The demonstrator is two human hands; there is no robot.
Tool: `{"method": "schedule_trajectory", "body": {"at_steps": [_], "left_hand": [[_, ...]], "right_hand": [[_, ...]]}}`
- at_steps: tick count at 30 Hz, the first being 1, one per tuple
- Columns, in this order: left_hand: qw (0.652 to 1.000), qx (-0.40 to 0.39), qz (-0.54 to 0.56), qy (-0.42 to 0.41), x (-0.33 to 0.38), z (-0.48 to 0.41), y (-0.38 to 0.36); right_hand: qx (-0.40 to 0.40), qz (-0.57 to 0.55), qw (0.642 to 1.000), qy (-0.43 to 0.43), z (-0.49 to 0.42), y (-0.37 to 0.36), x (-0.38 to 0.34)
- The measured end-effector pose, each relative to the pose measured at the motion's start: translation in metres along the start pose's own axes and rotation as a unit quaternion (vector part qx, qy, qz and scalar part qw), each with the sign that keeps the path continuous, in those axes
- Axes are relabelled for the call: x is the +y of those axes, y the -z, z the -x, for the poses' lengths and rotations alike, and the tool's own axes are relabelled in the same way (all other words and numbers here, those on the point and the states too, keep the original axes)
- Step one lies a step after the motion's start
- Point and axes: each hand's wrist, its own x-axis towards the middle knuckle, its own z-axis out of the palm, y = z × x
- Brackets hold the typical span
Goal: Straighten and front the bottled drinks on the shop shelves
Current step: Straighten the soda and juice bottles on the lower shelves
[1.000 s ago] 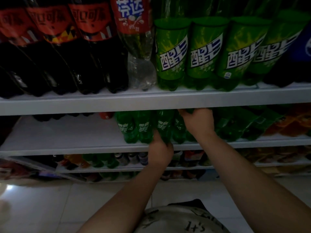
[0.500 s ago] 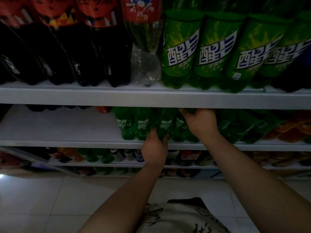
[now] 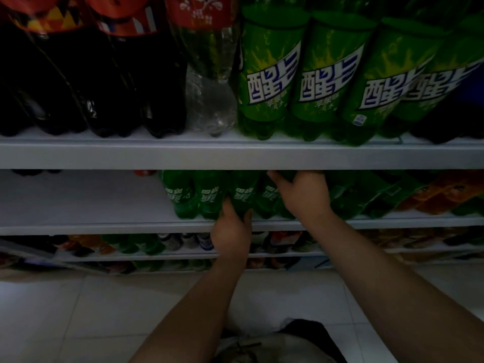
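Note:
A row of small green soda bottles (image 3: 210, 196) stands at the front of the middle shelf (image 3: 104, 226). My left hand (image 3: 231, 231) grips the base of the third green bottle (image 3: 242, 195) from below. Reaching under the shelf above, my right hand (image 3: 305, 195) closes around the upper part of another green bottle (image 3: 271, 196) just to the right. The bottles behind my right hand are hidden. Large green bottles (image 3: 272, 74) with white labels lean on the top shelf (image 3: 235, 155).
Dark cola bottles (image 3: 110, 82) and a clear bottle (image 3: 209, 82) with a red label fill the top shelf's left. Orange bottles (image 3: 440, 195) lie at the middle shelf's right. Lower shelves (image 3: 157, 255) hold mixed small drinks. White floor tiles (image 3: 65, 310) lie below.
The view has dropped slightly and come closer to the shelves. My left hand has slid a little up onto the green bottle's base. My right hand stays on its bottle.

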Motion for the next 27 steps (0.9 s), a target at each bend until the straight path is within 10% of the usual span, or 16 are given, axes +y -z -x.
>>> {"method": "schedule_trajectory", "body": {"at_steps": [17, 27], "left_hand": [[0.984, 0.079, 0.081, 0.137, 0.057, 0.073, -0.034], [0.984, -0.024, 0.136, 0.111, 0.076, 0.066, -0.038]], "right_hand": [[-0.264, 0.009, 0.962, 0.069, 0.058, 0.102, 0.116], [-0.169, -0.041, 0.978, 0.114, 0.020, 0.103, 0.093]]}}
